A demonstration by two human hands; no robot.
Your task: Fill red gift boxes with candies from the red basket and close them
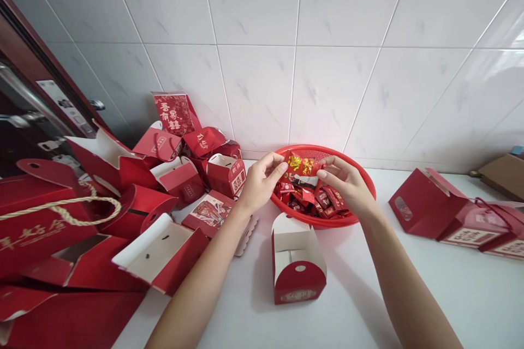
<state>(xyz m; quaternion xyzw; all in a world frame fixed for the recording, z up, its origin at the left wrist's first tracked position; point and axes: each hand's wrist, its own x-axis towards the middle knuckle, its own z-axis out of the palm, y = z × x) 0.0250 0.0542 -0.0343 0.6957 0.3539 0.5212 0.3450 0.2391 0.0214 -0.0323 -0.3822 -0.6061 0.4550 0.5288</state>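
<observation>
Between my two hands a red candy packet [301, 165] with gold print is held by its left and right ends. My left hand [264, 179] pinches one end between thumb and fingers. On the other end my right hand [343, 179] has the same kind of pinch. Right below the packet is a red plastic basket [370, 188] with small red-wrapped candies [327, 203] in it. Nearer to me, between my forearms, stands a small red gift box [300, 282] with its top open and its white inside showing.
Many red gift boxes [180, 177] crowd the left side, some open, one bag with a rope handle [85, 207]. More red boxes [434, 212] stand at the right, near a brown cardboard box [501, 174]. A tiled wall [257, 87] rises behind the white table [352, 294].
</observation>
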